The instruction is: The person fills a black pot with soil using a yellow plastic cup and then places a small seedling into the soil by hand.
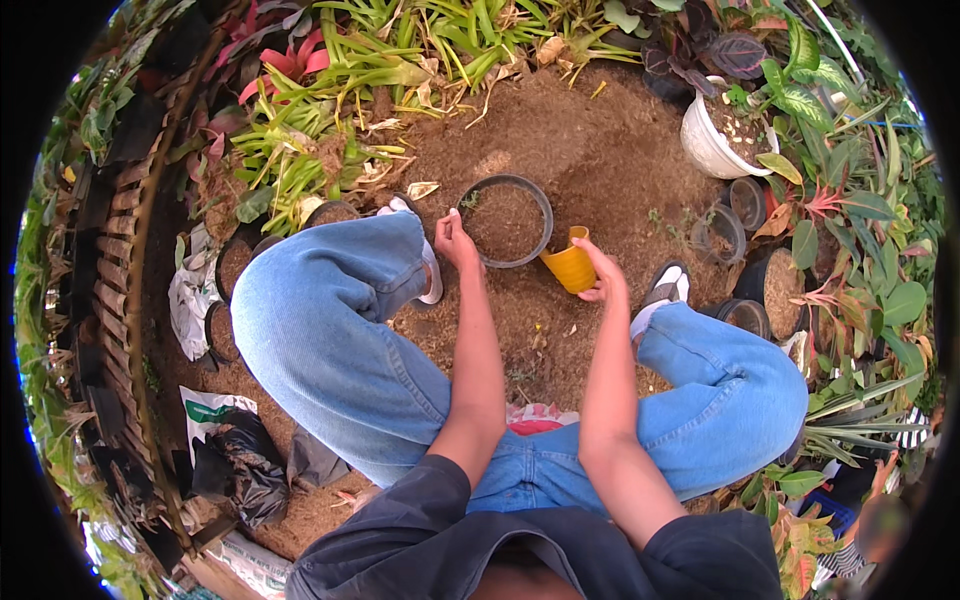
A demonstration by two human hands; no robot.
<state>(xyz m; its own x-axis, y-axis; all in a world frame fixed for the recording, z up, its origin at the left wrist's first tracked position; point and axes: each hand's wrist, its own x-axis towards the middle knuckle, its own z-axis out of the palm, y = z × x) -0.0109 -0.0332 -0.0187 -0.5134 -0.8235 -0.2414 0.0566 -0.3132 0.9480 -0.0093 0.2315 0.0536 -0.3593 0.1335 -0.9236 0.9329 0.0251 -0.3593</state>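
Note:
My left hand (457, 240) is closed on the left edge of a round black plant pot (548, 215), which stands on the ground in front of me. Soil and a small green sprig show inside its rim. A yellow plastic cup (570, 268) is in my right hand (603, 274), fingers wrapped round its right side. The cup tilts with its mouth toward the upper right, close beside the pot's lower right edge. What the cup holds inside cannot be made out. Loose brown soil (620, 140) spreads around and beyond both.
A white pot (700, 140) of soil stands at the far right, with small black pots (718, 235) below it. Strap-leaved green plants (390, 60) edge the far side. Plastic bags (250, 465) lie at the left near a row of tiles (118, 270). Another person (880, 520) is at the lower right.

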